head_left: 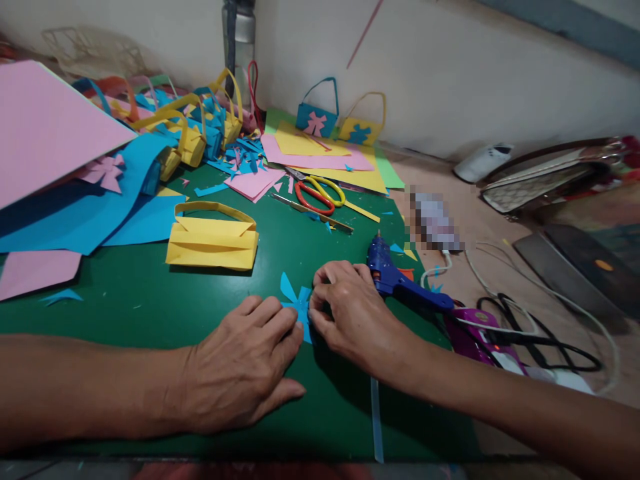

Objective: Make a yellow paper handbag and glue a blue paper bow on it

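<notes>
A small blue paper bow (pixel 302 308) lies on the green board (pixel 140 373), partly hidden by my fingers. My left hand (pixel 250 367) rests palm down, its fingers lying along the bow's left and lower side and its thumb stretched apart. From the right, my right hand (pixel 350 313) has curled fingers pinching the bow's right edge. Behind my left hand stands a yellow paper handbag (pixel 213 248) with a looped handle. A blue glue gun (pixel 387 270) lies just beyond my right hand, and a clear glue stick (pixel 377 420) is below my right forearm.
Scissors (pixel 320 197) lie near paper sheets (pixel 375 170) at the back. Finished paper bags (pixel 317 120) lean against the wall. Paper bags and scraps (pixel 193 143) are heaped at the left. On the right are a purple power strip (pixel 475 333), cables and a phone (pixel 437 223).
</notes>
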### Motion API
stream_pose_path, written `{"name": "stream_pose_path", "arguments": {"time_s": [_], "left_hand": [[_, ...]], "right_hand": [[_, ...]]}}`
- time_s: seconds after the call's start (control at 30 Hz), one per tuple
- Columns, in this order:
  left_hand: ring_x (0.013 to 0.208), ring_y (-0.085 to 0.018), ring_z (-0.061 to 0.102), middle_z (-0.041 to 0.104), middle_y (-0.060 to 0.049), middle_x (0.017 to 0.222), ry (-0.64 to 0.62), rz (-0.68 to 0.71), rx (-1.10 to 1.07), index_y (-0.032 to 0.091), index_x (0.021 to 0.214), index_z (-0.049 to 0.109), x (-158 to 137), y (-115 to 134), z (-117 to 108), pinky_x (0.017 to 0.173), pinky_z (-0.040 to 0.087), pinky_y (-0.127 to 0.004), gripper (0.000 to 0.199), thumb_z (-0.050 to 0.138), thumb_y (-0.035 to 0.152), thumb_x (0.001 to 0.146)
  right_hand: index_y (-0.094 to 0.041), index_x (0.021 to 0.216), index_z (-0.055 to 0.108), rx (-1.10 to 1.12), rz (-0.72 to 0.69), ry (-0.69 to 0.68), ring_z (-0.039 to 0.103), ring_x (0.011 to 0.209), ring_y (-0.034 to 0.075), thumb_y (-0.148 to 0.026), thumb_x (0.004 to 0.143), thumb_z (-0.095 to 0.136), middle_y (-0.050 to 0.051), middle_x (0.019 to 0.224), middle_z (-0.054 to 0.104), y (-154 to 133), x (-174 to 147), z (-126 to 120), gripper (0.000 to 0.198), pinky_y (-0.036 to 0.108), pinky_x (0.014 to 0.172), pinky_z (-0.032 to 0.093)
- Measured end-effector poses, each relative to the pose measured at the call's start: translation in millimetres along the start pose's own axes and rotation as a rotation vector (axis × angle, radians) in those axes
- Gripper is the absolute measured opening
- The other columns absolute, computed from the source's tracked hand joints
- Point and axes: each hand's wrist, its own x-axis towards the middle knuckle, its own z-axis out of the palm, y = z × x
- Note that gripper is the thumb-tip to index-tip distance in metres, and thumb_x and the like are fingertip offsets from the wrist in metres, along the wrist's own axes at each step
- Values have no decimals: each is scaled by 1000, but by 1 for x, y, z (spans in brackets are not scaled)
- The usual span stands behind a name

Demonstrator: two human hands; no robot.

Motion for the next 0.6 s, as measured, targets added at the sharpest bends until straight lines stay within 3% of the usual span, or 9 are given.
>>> {"name": "stream_pose_path", "arguments": {"time_s": [0.6], "left_hand": [[107,-30,40,51,-11,125,65,38,-6,10,113,55,-4,-1,4,78,38,-42,41,38,40,91]], "right_hand": [[-16,53,55,-8,-4,-8,48,82,20,-13,77,55,6,79,56,2,0,1,24,36,74,29]]}}
